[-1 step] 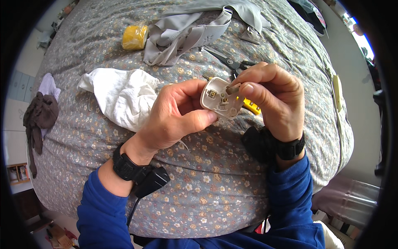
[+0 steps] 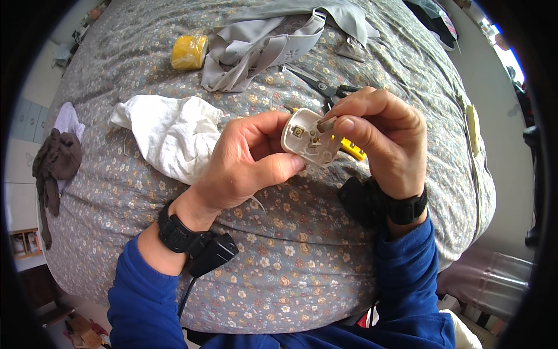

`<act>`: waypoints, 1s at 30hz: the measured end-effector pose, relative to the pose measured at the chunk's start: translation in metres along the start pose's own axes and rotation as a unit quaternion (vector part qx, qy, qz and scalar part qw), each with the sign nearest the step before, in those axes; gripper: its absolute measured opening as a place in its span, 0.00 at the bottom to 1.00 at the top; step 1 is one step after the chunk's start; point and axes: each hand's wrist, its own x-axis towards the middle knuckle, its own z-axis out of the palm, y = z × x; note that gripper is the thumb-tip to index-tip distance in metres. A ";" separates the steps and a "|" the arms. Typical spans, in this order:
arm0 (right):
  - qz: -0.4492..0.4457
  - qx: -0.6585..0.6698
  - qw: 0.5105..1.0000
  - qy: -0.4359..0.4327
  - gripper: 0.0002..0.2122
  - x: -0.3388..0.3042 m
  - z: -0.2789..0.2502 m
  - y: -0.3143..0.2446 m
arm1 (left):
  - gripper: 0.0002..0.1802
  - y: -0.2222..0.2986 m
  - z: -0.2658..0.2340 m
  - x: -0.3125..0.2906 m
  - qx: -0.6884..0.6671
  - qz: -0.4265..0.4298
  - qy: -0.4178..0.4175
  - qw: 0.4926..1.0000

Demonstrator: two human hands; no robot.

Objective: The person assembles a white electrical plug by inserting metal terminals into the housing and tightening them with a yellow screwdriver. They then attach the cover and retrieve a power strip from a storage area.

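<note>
An opened white plastic plug housing point(image 2: 302, 151) with brass-coloured metal contacts inside is tilted toward me above the bed. My left hand point(image 2: 244, 157) grips its left side, thumb along the near rim and fingers behind. My right hand point(image 2: 383, 134) pinches a small pale piece point(image 2: 327, 124) at the housing's right inner edge; its kind I cannot make out. Just behind the housing a yellow object point(image 2: 352, 149) shows in part, mostly covered by the housing and my right hand. Scissors point(image 2: 319, 84) with dark handles lie beyond my right fingertips.
On the floral bedspread point(image 2: 279, 244) lie a crumpled white cloth point(image 2: 168, 134), a yellow roll of tape point(image 2: 189, 52) and a grey strapped garment point(image 2: 261, 49). Black devices with straps point(image 2: 212, 255) sit on both my wrists, one trailing a cable. Dark clothing point(image 2: 58, 157) hangs at the left edge.
</note>
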 end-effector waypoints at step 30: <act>0.135 0.060 0.989 -0.004 0.10 -0.002 0.003 0.005 | 0.22 -0.003 0.002 0.002 -0.042 0.059 -0.001 0.997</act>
